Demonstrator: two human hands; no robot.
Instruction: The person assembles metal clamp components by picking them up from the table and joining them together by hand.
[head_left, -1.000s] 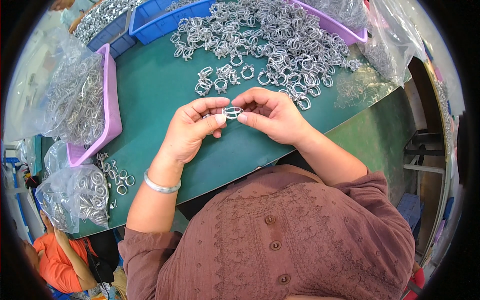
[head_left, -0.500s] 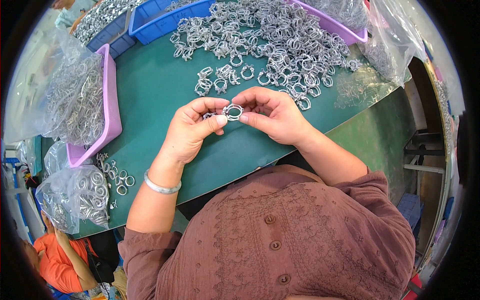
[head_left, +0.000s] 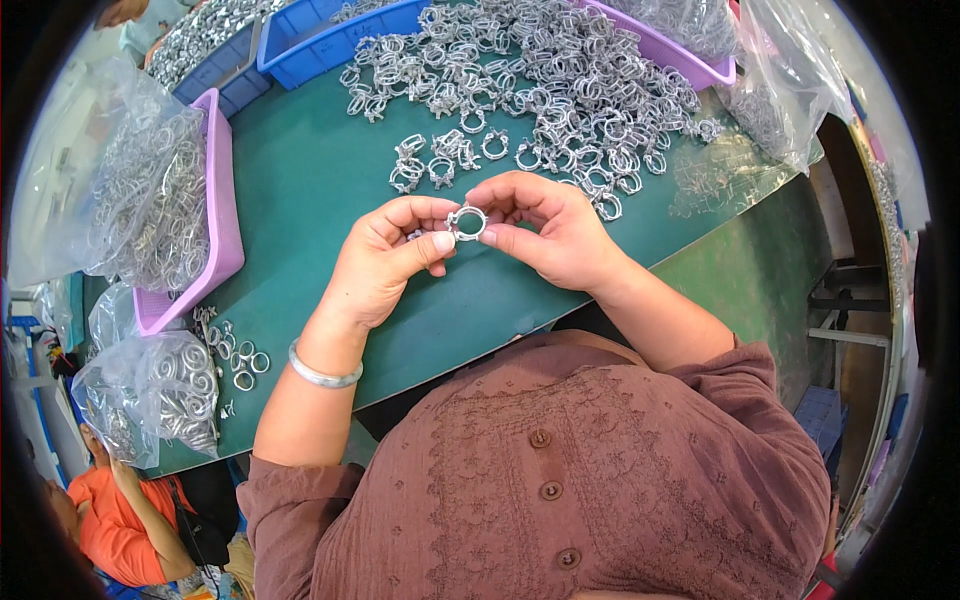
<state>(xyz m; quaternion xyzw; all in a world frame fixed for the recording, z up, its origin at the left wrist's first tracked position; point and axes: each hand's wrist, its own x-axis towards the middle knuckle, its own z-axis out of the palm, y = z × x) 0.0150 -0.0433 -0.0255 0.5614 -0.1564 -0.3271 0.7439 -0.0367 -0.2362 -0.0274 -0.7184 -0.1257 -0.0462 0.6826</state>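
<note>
A silvery wire hose clamp (head_left: 467, 238) is pinched between both hands above the near part of the table, its round opening facing up toward me. My left hand (head_left: 385, 245) grips its left side between thumb and fingertips. Another bit of metal (head_left: 414, 234) shows partly among the curled left fingers; its kind is hidden. My right hand (head_left: 558, 230) is closed on the clamp's right side with thumb and index finger, the other fingers curled behind. Just beyond the hands lie a few loose clamps (head_left: 441, 172), and behind them spreads a large heap of similar clamps (head_left: 590, 90).
A pink basket (head_left: 225, 220) of bagged wire rings stands left on the green table (head_left: 300, 180). Nearer are a plastic bag of metal coils (head_left: 180, 385) and loose rings (head_left: 243, 380). Blue bins (head_left: 330, 48) and another pink basket (head_left: 690, 65) line the back. A person in orange (head_left: 130, 530) is lower left.
The clamp has turned a little between my fingers, so its opening shows rounder and more squarely. Both hands have stayed nearly in place.
</note>
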